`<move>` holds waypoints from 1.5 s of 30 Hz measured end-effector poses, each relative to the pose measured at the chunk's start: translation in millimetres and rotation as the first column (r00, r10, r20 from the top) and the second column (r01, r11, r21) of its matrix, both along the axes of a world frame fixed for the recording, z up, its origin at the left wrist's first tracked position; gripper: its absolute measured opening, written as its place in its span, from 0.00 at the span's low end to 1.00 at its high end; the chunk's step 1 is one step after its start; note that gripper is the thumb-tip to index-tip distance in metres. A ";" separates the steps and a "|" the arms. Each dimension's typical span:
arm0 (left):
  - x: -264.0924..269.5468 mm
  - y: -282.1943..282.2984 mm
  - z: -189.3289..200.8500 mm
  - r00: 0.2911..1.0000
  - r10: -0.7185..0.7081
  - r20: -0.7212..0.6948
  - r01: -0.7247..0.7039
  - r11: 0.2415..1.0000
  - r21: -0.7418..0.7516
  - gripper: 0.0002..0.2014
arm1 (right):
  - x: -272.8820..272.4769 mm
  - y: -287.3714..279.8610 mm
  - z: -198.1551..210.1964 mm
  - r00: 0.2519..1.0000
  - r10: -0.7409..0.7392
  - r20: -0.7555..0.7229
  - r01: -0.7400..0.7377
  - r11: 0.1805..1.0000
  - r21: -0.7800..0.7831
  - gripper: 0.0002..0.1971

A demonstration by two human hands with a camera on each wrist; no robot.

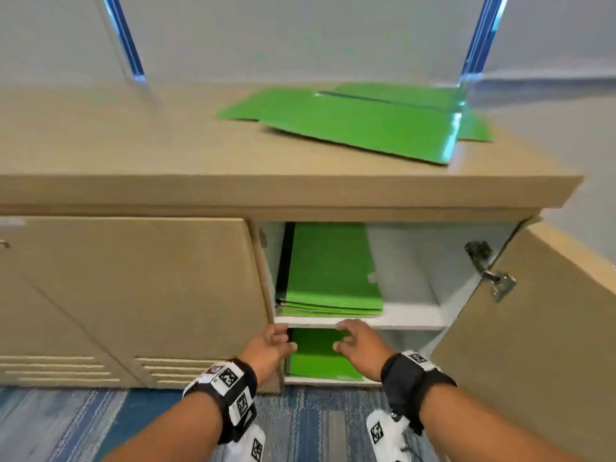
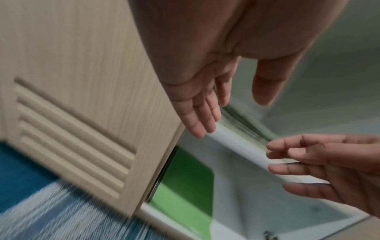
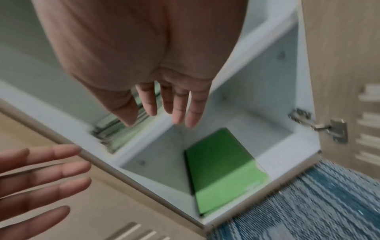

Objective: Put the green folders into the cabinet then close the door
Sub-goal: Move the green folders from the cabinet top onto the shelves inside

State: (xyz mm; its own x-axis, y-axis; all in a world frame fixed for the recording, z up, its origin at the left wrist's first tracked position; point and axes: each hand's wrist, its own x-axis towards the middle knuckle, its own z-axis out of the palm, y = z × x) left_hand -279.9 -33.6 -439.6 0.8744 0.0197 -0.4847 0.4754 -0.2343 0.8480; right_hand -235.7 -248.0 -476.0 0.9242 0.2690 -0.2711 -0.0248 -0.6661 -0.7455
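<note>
The cabinet (image 1: 410, 318) stands with its right door (image 1: 533, 328) swung wide. A stack of green folders (image 1: 333, 271) lies on its upper shelf. One green folder (image 1: 316, 358) (image 3: 224, 168) (image 2: 185, 181) lies flat on the bottom shelf. More green folders (image 1: 360, 121) are spread on the cabinet top at the right. My left hand (image 1: 273, 345) (image 2: 205, 113) hovers open at the left edge of the opening, holding nothing. In front of the lower shelf my right hand (image 1: 356, 338) (image 3: 170, 105) is also empty, fingers relaxed and apart from the folder.
The closed left door (image 1: 133, 295) has grooved slats near its foot. A metal hinge (image 1: 490, 271) juts from the open door. Blue patterned carpet (image 1: 316, 425) covers the floor. A white wall with blue strips (image 1: 126, 38) rises behind the countertop (image 1: 133, 138).
</note>
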 end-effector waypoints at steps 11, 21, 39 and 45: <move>-37.7 11.6 224.9 0.898 -0.010 0.440 -0.042 0.993 0.109 0.19 | -52.8 4.8 269.9 0.741 -0.034 0.671 0.039 0.999 0.008 0.07; -50.6 13.2 251.4 0.861 -0.048 0.506 -0.039 0.986 0.161 0.15 | 17.3 -11.2 317.2 0.846 0.116 0.520 0.250 0.775 -0.580 0.42; -12.4 -35.3 281.7 0.686 -0.319 0.654 -0.373 0.617 0.693 0.29 | -86.9 -52.9 229.3 0.525 0.439 0.729 0.199 0.769 -0.607 0.44; 15.3 -26.1 277.9 0.836 -0.439 0.329 -0.166 0.369 0.914 0.49 | -95.6 -62.4 207.3 0.485 0.596 0.640 0.122 0.678 -0.724 0.40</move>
